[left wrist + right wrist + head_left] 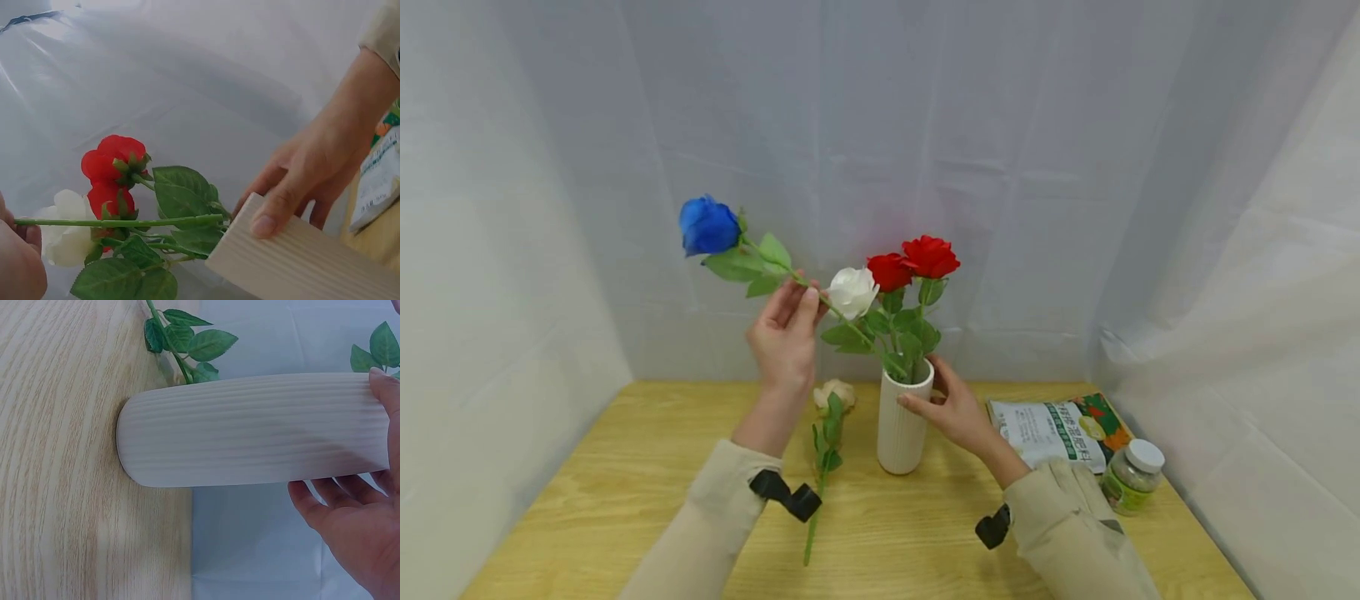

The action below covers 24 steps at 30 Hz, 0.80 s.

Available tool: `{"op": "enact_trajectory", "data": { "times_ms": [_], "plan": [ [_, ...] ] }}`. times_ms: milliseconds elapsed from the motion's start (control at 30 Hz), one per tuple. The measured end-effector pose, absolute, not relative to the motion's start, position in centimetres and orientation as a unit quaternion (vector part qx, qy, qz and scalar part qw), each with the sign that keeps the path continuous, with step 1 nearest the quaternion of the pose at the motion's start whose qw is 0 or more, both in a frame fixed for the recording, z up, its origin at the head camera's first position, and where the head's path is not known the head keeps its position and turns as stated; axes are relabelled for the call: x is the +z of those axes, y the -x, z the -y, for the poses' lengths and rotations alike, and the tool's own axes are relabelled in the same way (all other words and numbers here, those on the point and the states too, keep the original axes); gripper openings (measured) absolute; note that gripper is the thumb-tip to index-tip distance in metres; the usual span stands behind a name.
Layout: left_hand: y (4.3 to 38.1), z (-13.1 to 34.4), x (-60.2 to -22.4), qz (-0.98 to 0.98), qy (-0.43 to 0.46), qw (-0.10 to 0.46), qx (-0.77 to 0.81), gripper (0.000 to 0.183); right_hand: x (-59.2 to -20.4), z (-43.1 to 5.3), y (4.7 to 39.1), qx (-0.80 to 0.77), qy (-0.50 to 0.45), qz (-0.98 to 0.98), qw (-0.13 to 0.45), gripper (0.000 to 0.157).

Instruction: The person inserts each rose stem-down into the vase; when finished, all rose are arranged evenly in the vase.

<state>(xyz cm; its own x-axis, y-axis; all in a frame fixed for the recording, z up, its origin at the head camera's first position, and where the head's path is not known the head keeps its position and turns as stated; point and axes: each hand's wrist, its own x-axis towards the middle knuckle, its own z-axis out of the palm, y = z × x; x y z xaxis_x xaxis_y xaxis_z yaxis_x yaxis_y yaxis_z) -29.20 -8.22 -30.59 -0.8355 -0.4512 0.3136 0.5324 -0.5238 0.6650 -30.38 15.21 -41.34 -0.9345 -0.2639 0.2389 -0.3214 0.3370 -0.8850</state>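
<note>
My left hand [786, 337] pinches the stem of a blue rose [709, 226], which slants down to the right. That stem's cut end [209, 219] is at the mouth of a white ribbed vase [901, 429]; whether it has passed the rim, I cannot tell. The vase stands upright on the table, and my right hand [958, 412] grips it near the top, thumb on the front side. Two red roses [931, 256] and a white rose [852, 292] stand in the vase with their green leaves.
A cream rose [835, 393] lies on the wooden table [647, 492], left of the vase. To the right are a printed packet [1045, 429] and a small jar [1133, 477] with a white lid. Pale sheeting [865, 108] hangs behind and at both sides.
</note>
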Motion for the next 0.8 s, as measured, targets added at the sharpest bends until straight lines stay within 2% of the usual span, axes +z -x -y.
{"op": "enact_trajectory", "data": {
  "times_ms": [300,500,800],
  "plan": [
    [29.5,8.0,-32.4,0.524,0.069,0.302,-0.793,0.033,-41.4,-15.1,30.4,0.545,-0.181,0.818,0.03,0.09],
    [29.4,7.4,-33.6,0.562,0.136,0.326,-0.748,0.025,-41.4,-15.1,30.3,0.543,-0.179,0.82,0.031,0.09],
    [29.8,5.9,-35.3,0.629,0.209,0.308,-0.682,0.016,-41.4,-15.3,30.4,0.549,-0.178,0.816,0.036,0.087]
  ]
}}
